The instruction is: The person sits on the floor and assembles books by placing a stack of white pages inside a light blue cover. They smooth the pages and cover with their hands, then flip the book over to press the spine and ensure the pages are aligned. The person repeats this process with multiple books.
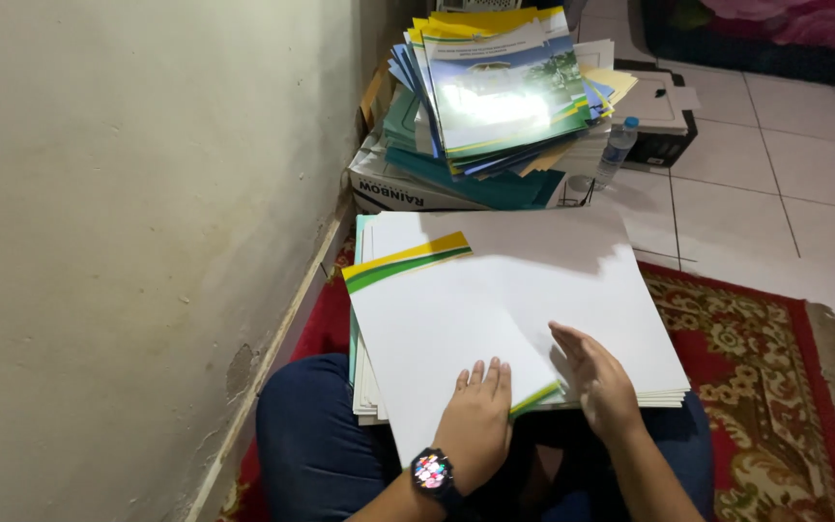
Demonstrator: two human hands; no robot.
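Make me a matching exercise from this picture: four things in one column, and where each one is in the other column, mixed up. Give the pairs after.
Things
1. left hand
2. right hand
3. water bottle
4. glossy booklets

Places
A. piled on the cardboard box
B. flat on the white sheets, fingers spread
C. standing on the tiled floor beside the box
D. pressing the folded cover, a watch on its wrist

Pairs: 1-D, 2-B, 3-C, 4-A
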